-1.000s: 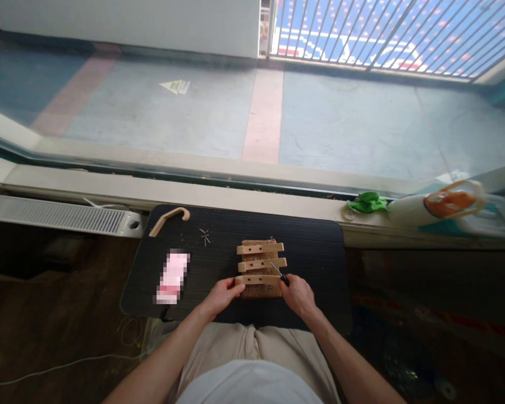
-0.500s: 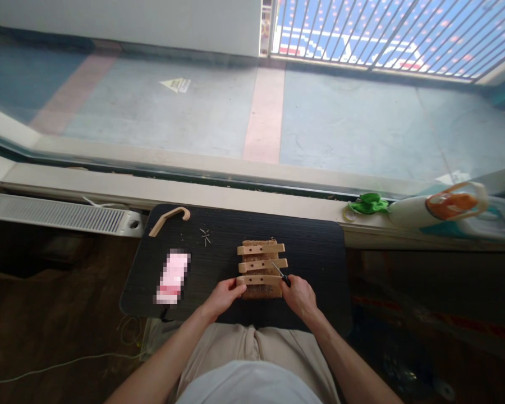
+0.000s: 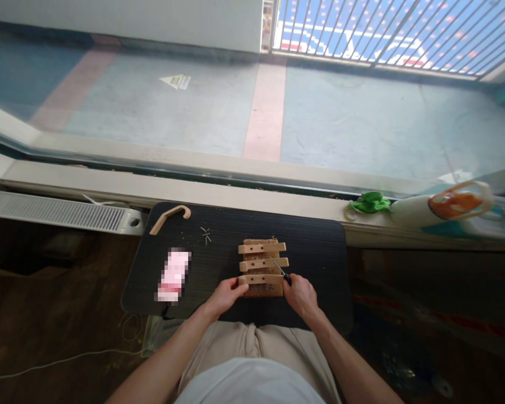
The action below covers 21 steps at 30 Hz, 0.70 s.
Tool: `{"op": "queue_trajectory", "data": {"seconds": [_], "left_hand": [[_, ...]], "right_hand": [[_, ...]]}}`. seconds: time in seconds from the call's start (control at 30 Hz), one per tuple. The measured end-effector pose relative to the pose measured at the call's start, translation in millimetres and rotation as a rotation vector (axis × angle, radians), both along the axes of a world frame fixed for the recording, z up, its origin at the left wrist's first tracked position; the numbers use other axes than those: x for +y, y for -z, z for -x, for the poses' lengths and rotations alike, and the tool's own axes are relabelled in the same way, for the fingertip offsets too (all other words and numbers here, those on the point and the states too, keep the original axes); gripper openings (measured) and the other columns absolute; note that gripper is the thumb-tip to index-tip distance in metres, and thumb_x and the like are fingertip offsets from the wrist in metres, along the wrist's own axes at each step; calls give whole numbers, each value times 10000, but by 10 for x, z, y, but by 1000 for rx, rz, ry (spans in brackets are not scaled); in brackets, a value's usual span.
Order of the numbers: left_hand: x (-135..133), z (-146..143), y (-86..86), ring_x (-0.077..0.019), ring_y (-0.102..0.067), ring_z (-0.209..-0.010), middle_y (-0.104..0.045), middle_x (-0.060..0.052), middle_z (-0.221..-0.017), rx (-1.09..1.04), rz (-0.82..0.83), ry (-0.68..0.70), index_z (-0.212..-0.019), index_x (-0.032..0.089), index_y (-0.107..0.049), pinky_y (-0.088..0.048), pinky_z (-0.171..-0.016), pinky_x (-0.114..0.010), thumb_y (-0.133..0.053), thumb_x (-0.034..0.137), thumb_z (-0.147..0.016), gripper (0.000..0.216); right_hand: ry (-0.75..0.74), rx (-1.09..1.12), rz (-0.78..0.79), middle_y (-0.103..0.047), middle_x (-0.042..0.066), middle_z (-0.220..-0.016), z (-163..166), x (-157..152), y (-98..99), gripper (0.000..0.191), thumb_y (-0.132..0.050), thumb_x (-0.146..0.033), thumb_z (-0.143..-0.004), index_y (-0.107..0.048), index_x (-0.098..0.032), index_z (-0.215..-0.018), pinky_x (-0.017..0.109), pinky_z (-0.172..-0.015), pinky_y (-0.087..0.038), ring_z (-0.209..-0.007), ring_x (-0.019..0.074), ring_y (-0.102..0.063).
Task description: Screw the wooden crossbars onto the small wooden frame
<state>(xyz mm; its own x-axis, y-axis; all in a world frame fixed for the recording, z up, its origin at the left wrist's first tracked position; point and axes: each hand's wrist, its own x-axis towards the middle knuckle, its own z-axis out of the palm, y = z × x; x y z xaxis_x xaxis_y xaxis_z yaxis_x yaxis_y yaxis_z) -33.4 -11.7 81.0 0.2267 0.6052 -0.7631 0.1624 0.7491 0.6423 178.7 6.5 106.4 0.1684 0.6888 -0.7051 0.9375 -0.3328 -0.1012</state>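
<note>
Three pale wooden pieces, each with two dark holes, lie side by side across a brown rough-looking block (image 3: 261,291). The fingers of my left hand (image 3: 226,296) are closed on the left end of the nearest wooden piece (image 3: 258,279). Gripped in my right hand (image 3: 300,293) is a screwdriver (image 3: 281,270) with a black handle; its thin shaft points up and left over the middle wooden piece (image 3: 264,264). Whether the tip touches the wood I cannot tell. Farthest from me is the third wooden piece (image 3: 262,248).
The block rests on a black table (image 3: 307,247). Several screws (image 3: 206,235), a curved wooden hook (image 3: 170,217) and a blurred-out pink object (image 3: 173,275) lie to the left. On the windowsill at right are a green cloth (image 3: 370,203) and a white bottle (image 3: 412,213).
The view has shifted very slightly. Both hands, the screwdriver and the wooden pieces keep practically the same places.
</note>
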Motion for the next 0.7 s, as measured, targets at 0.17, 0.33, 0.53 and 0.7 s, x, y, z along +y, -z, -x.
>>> {"op": "queue_trajectory", "data": {"seconds": [0.17,0.33,0.53,0.7], "left_hand": [[3,0,3,-141,-533,-742,-655,-42,-826,-15,21,-2,-961,112,-626,-385,-654,-234,-598,389,-669,403],[2,-2,-30,-129,-522,-690,-650,-37,-766,35,35,-17,-944,118,-637,-387,-639,-244,-612,395,-654,402],[3,-4,-59,-113,-511,-647,-657,-54,-801,42,43,-39,-960,106,-634,-386,-610,-235,-626,385,-642,423],[53,-12,-166,-113,-525,-666,-659,-54,-834,58,61,-35,-957,102,-629,-395,-629,-234,-627,310,-640,380]], "right_hand": [[-1,-7,4,-661,104,-877,7,17,18,325,-359,-372,-814,-633,-196,-818,276,-672,-406,-827,212,-609],[-5,-20,-16,-662,100,-852,13,1,4,329,-347,-376,-812,-626,-201,-802,283,-650,-406,-807,215,-611],[-36,-18,-41,-660,105,-840,13,-8,-19,333,-335,-368,-818,-614,-187,-798,287,-636,-403,-796,219,-612],[-65,-19,-67,-660,102,-843,7,-21,-24,300,-348,-339,-822,-602,-179,-803,279,-631,-399,-795,215,-614]]}}
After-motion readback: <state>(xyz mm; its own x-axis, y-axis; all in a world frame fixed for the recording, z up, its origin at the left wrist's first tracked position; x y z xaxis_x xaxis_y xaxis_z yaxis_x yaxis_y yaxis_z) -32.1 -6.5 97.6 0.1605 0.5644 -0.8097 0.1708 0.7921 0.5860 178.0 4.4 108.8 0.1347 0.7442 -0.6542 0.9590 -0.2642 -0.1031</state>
